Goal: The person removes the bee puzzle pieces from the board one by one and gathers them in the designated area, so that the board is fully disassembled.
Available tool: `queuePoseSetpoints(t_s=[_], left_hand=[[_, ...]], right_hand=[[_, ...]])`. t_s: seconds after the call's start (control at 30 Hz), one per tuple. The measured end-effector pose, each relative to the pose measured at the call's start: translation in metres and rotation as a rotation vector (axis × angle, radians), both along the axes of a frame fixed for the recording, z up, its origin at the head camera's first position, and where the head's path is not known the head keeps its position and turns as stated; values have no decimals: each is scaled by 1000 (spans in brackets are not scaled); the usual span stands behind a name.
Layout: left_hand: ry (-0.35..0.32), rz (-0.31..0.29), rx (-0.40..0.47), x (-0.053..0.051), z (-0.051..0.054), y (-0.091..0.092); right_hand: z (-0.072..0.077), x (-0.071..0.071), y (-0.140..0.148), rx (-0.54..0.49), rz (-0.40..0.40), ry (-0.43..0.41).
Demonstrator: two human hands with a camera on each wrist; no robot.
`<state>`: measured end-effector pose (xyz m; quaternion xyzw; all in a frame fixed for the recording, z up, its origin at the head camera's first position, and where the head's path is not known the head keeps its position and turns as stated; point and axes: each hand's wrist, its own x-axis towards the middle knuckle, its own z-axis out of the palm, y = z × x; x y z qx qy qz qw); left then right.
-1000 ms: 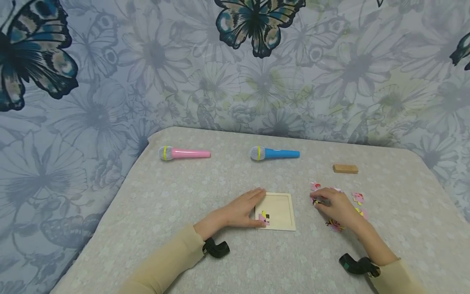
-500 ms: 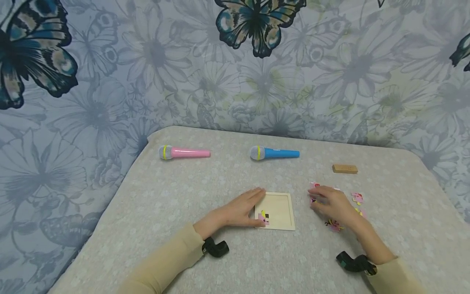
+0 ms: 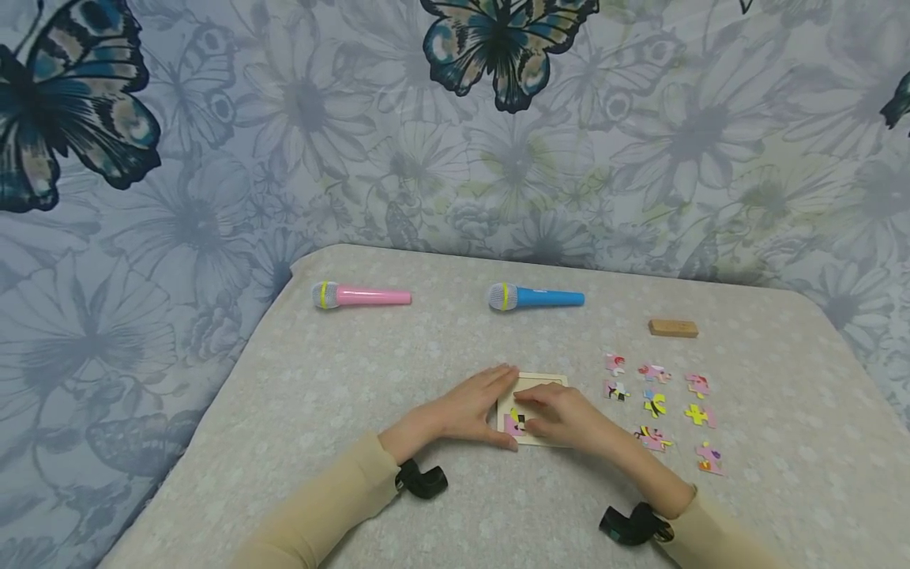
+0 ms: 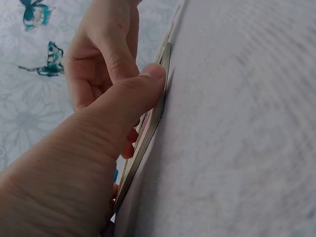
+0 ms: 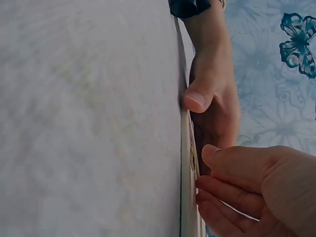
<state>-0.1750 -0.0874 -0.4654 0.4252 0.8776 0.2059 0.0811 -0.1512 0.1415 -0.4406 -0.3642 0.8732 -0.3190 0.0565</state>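
A shallow square wooden puzzle tray (image 3: pixel 551 439) lies on the table with one pink, yellow and black jigsaw piece (image 3: pixel 513 423) in its lower left corner. My left hand (image 3: pixel 469 407) rests against the tray's left side, fingers at the far edge and thumb on the near edge; that thumb (image 4: pixel 148 81) also shows in the left wrist view. Over the tray is my right hand (image 3: pixel 569 419), its thumb and fingertips apart beside the piece. Nothing shows between the right fingers (image 5: pixel 232 192) in the right wrist view.
Several loose jigsaw pieces (image 3: pixel 655 405) lie spread to the right of the tray. Behind them is a small wooden block (image 3: pixel 672 329). A pink toy microphone (image 3: pixel 373 296) and a blue toy microphone (image 3: pixel 549 298) lie along the back.
My right hand has moved left from the loose pieces to over the tray, uncovering the pieces beneath it. The left hand stays at the tray.
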Motion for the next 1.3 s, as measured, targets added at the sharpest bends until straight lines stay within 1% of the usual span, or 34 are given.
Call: queuePoseSetpoints(t_s=[0.17,0.3,0.5,0.57,0.7,0.77,0.87,0.97,1.17,1.3], left_hand=[[0,-13,2,0,1,0],[-1,-11,-2,0,1,0],[-6,-5,-1,0,1,0],[-4,-6,0,0,1,0],[-1,-13,6,0,1,0],[-2,-15,11,0,1,0],[2,-14,4,0,1,1],[6,-11,-8,0,2,1],[19,-12,-6,0,2,1],[10,-9,-1,1,2,1]], right_hand=[[-1,1,-8,-20,19,-12],[-1,2,-11,-37,45,-26],[-3,3,-11,-60,55,-27],[-3,3,-11,-69,51,-36],[-3,4,-12,-87,36,-83],[-3,4,-12,-94,18,-73],[-5,4,-12,-101,-17,-31],[-7,3,-11,-100,-28,-5],[-6,3,-10,-120,-20,-52],[-5,2,-11,-146,-27,-72]])
